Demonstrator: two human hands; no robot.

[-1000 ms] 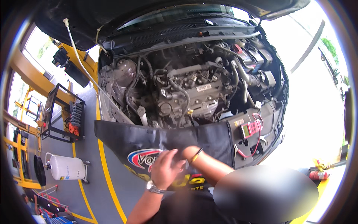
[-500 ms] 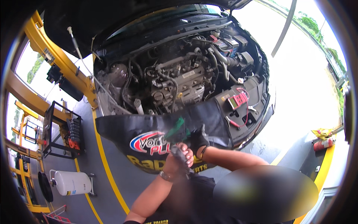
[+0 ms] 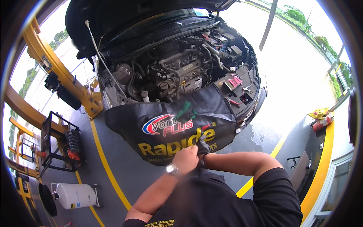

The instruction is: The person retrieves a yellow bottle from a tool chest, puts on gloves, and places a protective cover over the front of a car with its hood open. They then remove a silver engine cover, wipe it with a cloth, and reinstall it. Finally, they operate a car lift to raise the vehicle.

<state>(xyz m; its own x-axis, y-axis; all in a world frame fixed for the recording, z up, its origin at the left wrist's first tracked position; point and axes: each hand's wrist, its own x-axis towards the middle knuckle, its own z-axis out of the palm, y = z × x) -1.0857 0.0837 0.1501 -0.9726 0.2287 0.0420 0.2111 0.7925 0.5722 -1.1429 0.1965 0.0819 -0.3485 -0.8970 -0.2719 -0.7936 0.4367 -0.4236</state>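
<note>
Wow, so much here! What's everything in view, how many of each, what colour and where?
Car: one, black, centre, bonnet raised
Engine: one, grey, in the bay
Prop rod: one, pale, bay's left
Cover: one, black, printed, over the car's front
Scrap: at least one, green, on the cover
Tester: one, red, right of the cover
Lift post: one, yellow, left
Cart: one, black, left
Tank: one, white, lower left
Extinguisher: one, red, right
Floor lines: several, yellow, both sides
Watch: one, silver, left wrist
Bracelet: one, dark, right wrist
Glove: one, dark, lower centre
Left hand: one, bare, against the glove
Right hand: one, largely hidden, lower centre
</note>
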